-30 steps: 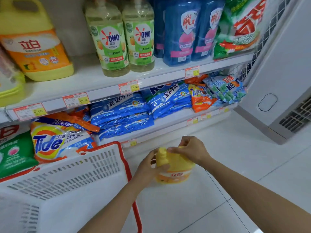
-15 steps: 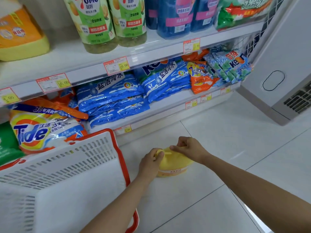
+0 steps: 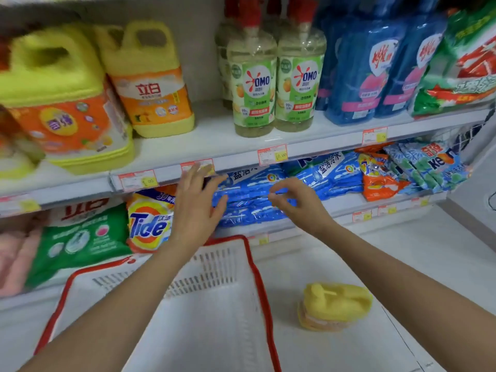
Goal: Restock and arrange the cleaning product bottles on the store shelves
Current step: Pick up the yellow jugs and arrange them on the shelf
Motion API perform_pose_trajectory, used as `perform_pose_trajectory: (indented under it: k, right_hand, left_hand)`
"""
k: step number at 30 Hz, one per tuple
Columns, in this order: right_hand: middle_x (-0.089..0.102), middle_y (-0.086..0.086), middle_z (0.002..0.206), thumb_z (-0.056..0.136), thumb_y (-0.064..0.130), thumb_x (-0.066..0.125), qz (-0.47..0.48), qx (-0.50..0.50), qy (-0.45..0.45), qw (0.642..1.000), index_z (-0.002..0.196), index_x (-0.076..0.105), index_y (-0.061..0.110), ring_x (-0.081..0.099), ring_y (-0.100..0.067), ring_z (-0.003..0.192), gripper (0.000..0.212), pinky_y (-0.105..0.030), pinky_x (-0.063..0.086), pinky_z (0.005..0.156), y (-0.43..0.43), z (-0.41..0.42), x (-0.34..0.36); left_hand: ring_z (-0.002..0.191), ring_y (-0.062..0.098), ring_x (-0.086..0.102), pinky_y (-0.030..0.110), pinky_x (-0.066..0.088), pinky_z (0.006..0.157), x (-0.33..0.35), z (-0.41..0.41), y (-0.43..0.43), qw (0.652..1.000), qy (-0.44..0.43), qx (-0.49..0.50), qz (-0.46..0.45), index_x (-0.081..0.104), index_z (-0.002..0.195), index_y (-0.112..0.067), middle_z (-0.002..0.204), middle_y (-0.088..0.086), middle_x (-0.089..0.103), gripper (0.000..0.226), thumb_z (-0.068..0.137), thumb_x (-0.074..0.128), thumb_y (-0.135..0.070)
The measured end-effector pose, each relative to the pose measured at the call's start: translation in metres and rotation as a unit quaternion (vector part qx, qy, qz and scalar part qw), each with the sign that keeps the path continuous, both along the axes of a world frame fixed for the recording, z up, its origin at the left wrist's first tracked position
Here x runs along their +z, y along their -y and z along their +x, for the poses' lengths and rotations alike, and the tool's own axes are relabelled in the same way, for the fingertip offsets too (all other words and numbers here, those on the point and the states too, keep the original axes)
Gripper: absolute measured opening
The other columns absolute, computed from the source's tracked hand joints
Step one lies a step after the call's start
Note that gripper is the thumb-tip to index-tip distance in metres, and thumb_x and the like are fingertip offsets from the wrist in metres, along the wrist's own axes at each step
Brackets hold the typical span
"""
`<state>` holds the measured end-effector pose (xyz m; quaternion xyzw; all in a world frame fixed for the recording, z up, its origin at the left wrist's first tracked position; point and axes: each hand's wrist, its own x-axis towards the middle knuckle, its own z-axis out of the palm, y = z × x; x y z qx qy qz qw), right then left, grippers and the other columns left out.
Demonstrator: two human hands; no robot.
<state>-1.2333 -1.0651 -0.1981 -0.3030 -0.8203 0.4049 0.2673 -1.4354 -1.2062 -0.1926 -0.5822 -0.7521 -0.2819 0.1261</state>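
On floor (image 3: 418,237), yellow bottle (image 3: 335,304), upright, orange label (image 3: 320,321)

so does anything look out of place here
Yes: a small yellow bottle stands on the floor right of the white basket, off the shelves. Neither the left hand nor the right hand touches it.

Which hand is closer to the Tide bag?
Left. The left hand is beside the Tide bag, at its right edge; the right hand is farther right, before the blue bags.

shelf gap (image 3: 209,124) between jugs (image 3: 150,84), bottles (image 3: 253,84)
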Motion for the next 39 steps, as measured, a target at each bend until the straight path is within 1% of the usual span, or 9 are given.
perform_pose_trajectory:
  k: [7, 11, 16, 22, 28, 32, 35, 37, 39]
  right_hand:
    - [0.057, -0.007, 0.118, 0.095, 0.031, 0.064, -0.006, 0.069, -0.081, 0.994, 0.130, 0.054, 0.014, 0.061, -0.008, 0.091, 0.040, -0.007, 0.047, 0.067, 0.017, -0.148, 0.091]
    - [0.049, -0.002, 0.129, 0.093, 0.037, 0.066, -0.023, 0.051, -0.051, 0.997, 0.140, 0.042, 0.006, 0.050, -0.015, 0.120, 0.061, -0.023, 0.043, 0.096, -0.002, -0.215, 0.111]
    - [0.042, -0.003, 0.147, 0.088, 0.040, 0.072, -0.155, 0.047, -0.069, 0.984, 0.156, 0.005, 0.010, 0.041, -0.018, 0.136, 0.099, -0.033, 0.032, 0.115, -0.022, -0.270, 0.113]
    - [0.066, -0.001, 0.124, 0.053, 0.061, 0.088, -0.132, 0.002, -0.092, 0.987, 0.134, 0.049, 0.016, 0.065, -0.018, 0.111, 0.100, -0.042, 0.053, 0.099, -0.033, -0.292, 0.094]
    - [0.064, 0.003, 0.111, 0.058, 0.056, 0.089, -0.050, -0.075, -0.082, 0.993, 0.116, 0.048, 0.017, 0.063, -0.014, 0.097, 0.081, -0.031, 0.054, 0.085, -0.017, -0.291, 0.095]
    - [0.065, 0.003, 0.110, 0.055, 0.072, 0.079, -0.109, -0.129, -0.113, 0.979, 0.108, 0.049, 0.023, 0.064, -0.019, 0.103, 0.079, -0.041, 0.053, 0.094, -0.014, -0.278, 0.100]
    - [0.065, 0.006, 0.107, 0.061, 0.068, 0.081, -0.133, -0.121, -0.098, 0.979, 0.111, 0.055, 0.019, 0.063, -0.017, 0.102, 0.074, -0.034, 0.051, 0.093, -0.018, -0.262, 0.110]
    - [0.071, 0.006, 0.105, 0.050, 0.077, 0.079, -0.130, -0.109, -0.087, 0.982, 0.113, 0.064, 0.018, 0.066, -0.016, 0.099, 0.088, -0.036, 0.053, 0.093, -0.019, -0.251, 0.117]
    - [0.073, 0.005, 0.101, 0.052, 0.075, 0.080, -0.142, -0.087, -0.083, 0.982, 0.102, 0.068, 0.024, 0.068, -0.016, 0.096, 0.073, -0.036, 0.055, 0.091, -0.018, -0.238, 0.123]
  left_hand:
    - [0.151, 0.031, 0.010, 0.050, 0.004, 0.122, 0.043, -0.111, 0.034, 0.992, -0.080, 0.088, -0.049, 0.038, 0.150, -0.022, 0.161, 0.013, 0.022, 0.057, 0.098, 0.043, -0.044]
    - [0.151, 0.020, -0.008, 0.040, -0.021, 0.118, 0.031, -0.136, 0.040, 0.984, -0.130, 0.075, -0.099, 0.027, 0.154, -0.024, 0.164, 0.007, 0.010, 0.062, 0.098, 0.037, -0.049]
    - [0.152, 0.023, -0.001, 0.044, -0.017, 0.119, 0.027, -0.143, 0.041, 0.979, -0.161, 0.078, -0.101, 0.026, 0.155, -0.023, 0.163, 0.008, 0.018, 0.064, 0.096, 0.029, -0.048]
    - [0.152, 0.025, 0.000, 0.049, -0.009, 0.120, 0.017, -0.151, 0.041, 0.979, -0.173, 0.067, -0.085, 0.023, 0.156, -0.022, 0.163, 0.007, 0.018, 0.067, 0.097, 0.050, -0.039]
    - [0.152, 0.026, 0.000, 0.050, -0.009, 0.120, 0.016, -0.152, 0.040, 0.976, -0.178, 0.075, -0.099, 0.020, 0.156, -0.023, 0.163, 0.007, 0.017, 0.069, 0.096, 0.050, -0.040]
    - [0.152, 0.024, -0.003, 0.047, -0.013, 0.120, 0.020, -0.149, 0.042, 0.979, -0.157, 0.068, -0.109, 0.019, 0.156, -0.023, 0.164, 0.006, 0.013, 0.070, 0.096, 0.051, -0.038]
    - [0.152, 0.020, -0.007, 0.044, -0.016, 0.120, 0.023, -0.145, 0.043, 0.986, -0.127, 0.062, -0.087, 0.022, 0.156, -0.020, 0.165, 0.004, 0.011, 0.068, 0.097, 0.052, -0.037]
    - [0.152, 0.017, -0.001, 0.042, -0.011, 0.122, 0.025, -0.141, 0.043, 0.994, -0.082, 0.051, -0.042, 0.029, 0.154, -0.015, 0.163, 0.003, 0.019, 0.064, 0.098, 0.053, -0.034]
    - [0.151, 0.016, 0.010, 0.044, 0.003, 0.124, 0.032, -0.132, 0.044, 0.999, -0.016, 0.045, 0.017, 0.035, 0.151, -0.013, 0.160, 0.003, 0.029, 0.058, 0.099, 0.051, -0.032]
